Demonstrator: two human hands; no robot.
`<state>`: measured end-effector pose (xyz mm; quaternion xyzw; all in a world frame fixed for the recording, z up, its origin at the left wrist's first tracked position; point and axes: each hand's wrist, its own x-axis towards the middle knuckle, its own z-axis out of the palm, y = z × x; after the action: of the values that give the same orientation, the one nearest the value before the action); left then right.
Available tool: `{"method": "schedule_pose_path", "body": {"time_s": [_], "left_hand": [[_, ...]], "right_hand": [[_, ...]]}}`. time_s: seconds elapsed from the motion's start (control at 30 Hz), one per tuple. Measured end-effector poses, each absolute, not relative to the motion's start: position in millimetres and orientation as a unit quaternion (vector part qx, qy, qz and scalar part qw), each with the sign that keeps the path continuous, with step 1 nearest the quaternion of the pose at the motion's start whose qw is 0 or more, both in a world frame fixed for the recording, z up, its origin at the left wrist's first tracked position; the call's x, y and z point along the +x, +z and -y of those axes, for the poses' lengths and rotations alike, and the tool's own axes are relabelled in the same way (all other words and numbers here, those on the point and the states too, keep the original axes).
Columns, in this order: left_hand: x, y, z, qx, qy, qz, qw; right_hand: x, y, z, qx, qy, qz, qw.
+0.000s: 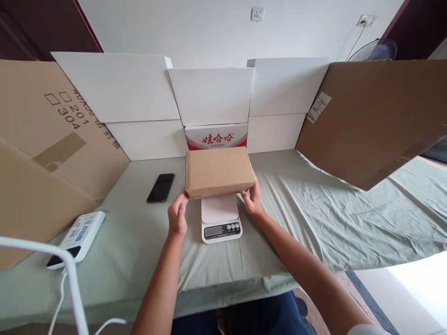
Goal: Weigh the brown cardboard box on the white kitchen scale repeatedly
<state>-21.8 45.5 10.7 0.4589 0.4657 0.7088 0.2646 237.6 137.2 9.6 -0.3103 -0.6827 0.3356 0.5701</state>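
A closed brown cardboard box [219,170] is gripped between my two hands. My left hand [178,213] holds its near left corner, and my right hand [253,199] has the near right corner, thumb at the front edge. Fingers on both sides are partly hidden by the box. Below and in front of it lies a white kitchen scale [221,233] with a small display and round buttons; the box covers the far part of its platform. Whether the box touches the scale cannot be made out.
A black phone [160,188] lies left of the box. Farther left is a white power bank [82,237] with a cable. White boxes [211,95] and a red-and-white carton [216,136] stand behind, with large cardboard sheets [370,121] at both sides. Green cloth [272,251] covers the table.
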Motion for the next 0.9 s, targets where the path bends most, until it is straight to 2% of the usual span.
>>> {"method": "schedule_pose_path", "body": {"time_s": [0.13, 0.9], "left_hand": [[-21, -4, -16, 0.449, 0.704, -0.479, 0.271], [-19, -11, 10, 0.448, 0.683, -0.516, 0.259]], "right_hand": [[248, 5, -111, -0.305, 0.266, 0.704, 0.584], [257, 7, -78, -0.336, 0.321, 0.681, 0.566]]}}
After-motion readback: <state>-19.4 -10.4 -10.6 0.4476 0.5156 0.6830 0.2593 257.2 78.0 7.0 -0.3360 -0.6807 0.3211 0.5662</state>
